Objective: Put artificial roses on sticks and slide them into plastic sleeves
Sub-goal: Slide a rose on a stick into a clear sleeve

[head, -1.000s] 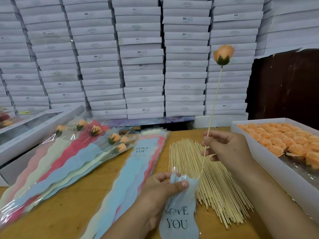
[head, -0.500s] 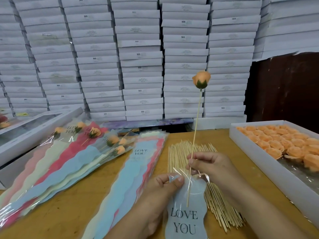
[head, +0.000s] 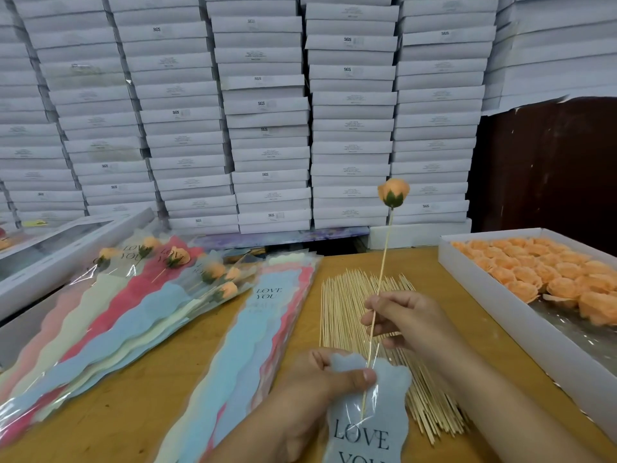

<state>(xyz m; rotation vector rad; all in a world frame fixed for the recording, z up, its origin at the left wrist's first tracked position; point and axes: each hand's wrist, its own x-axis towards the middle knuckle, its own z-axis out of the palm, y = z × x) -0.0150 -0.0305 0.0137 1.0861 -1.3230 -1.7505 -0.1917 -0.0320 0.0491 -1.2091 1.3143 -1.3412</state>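
White tray (head: pixel 494 297) at right on the tabletop (head: pixel 110 409), filled with loose orange rose heads (head: pixel 547 272). Centre: the right hand (head: pixel 410 320) pinches a stick (head: pixel 380 279) near its middle, fingers curled round it; a rose (head: pixel 393 192) sits on the stick's raised top end, and the lower end lies inside the mouth of a blue sleeve (head: pixel 370 412) printed "LOVE YOU". The left hand (head: pixel 310 396) grips the sleeve's top edge between thumb and fingers. Beneath and behind both hands, a spread of bare sticks (head: pixel 347 302). Left of these, a stack of empty sleeves (head: pixel 257 329); farther left, finished sleeved roses (head: pixel 140 295) fanned out, overlapping. A windowed box (head: pixel 50 259) lies at far left. Stacked white boxes (head: pixel 267 111) form the backdrop.
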